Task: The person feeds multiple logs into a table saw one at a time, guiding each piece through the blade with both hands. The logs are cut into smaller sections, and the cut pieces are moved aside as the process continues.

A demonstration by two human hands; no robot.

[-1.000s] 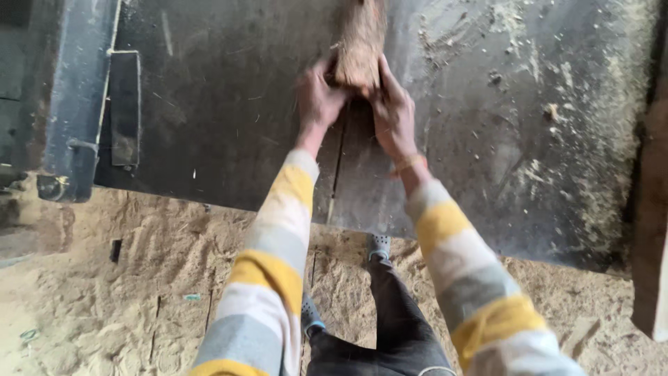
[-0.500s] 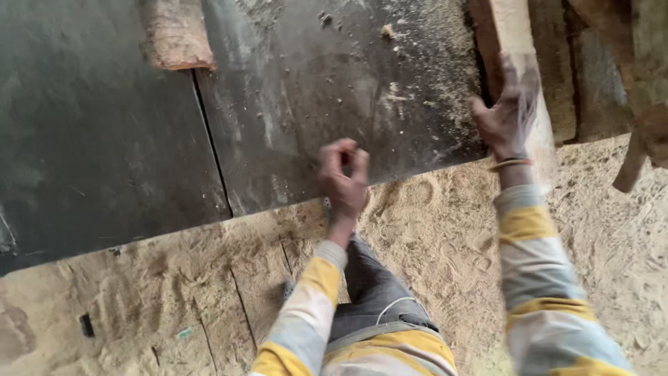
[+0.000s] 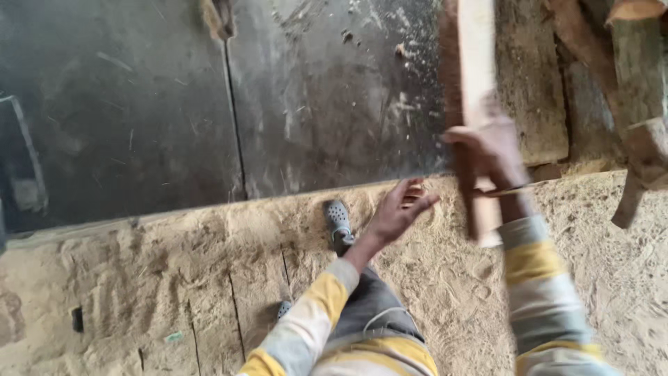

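**Plank lifted off the table**

Head view: the right hand point(image 3: 495, 150) is clenched round a pale wooden plank point(image 3: 476, 76) — half a second ago it only reached for it at the edge of the dark steel table point(image 3: 327, 104). The left hand point(image 3: 398, 209) hangs open, empty, over the sawdust floor point(image 3: 174, 278). The plank now looks carried — clear of the table.

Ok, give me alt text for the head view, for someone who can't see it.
The right hand grips a long wooden plank at the edge of a dark metal table, while the left hand hangs open and empty above the sawdust-covered floor. Striped yellow and grey sleeves and a grey shoe show below; rough timber pieces lie at the right.
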